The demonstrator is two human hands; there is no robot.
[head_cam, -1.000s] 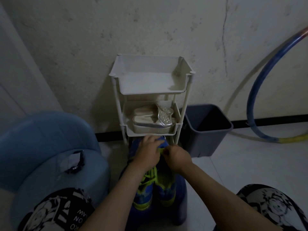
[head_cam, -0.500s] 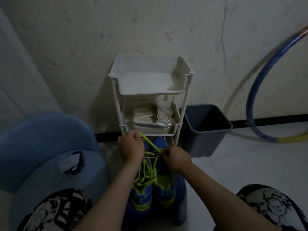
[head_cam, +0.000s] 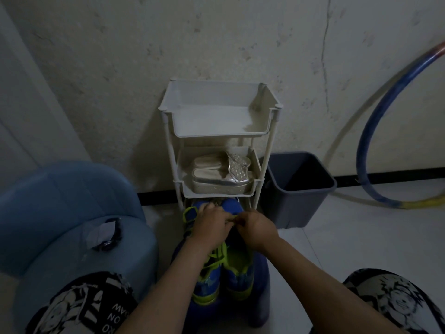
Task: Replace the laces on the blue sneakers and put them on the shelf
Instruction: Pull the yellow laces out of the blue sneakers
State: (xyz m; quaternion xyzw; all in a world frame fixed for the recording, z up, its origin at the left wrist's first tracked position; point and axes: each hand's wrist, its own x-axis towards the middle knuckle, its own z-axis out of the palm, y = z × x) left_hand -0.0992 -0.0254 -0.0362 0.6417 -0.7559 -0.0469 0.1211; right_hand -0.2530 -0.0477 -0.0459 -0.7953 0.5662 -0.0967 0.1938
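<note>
Down at six o'clock of the view, two blue sneakers stood side by side on a dark blue stool, lying lengthwise from six toward twelve. Their far ends sat just under the lowest tier of the shelf; neither shoe was on the shelf. Yellow-green laces ran up the left shoe and disappeared beneath the hands, and a loop of the same colour stuck out at ten o'clock of the left hand.

Both hands met over the far half of the shoes. The left hand lay knuckles up, fingers curled down around the lace. The right hand, at three o'clock of the left and touching it, had its fingertips pinched together on a short strand stretched between the two hands. How the lace was wound inside either grip could not be made out in the dim light.

At twelve o'clock of the hands stood the white shelf against the wall. Its middle tier held silver sandals. A dark bin stood on the floor at three o'clock of the shelf, just beside it. Farther toward three, a blue hoop leaned on the wall. At nine o'clock of the sneakers sat a pale blue seat with a small dark item on it.
</note>
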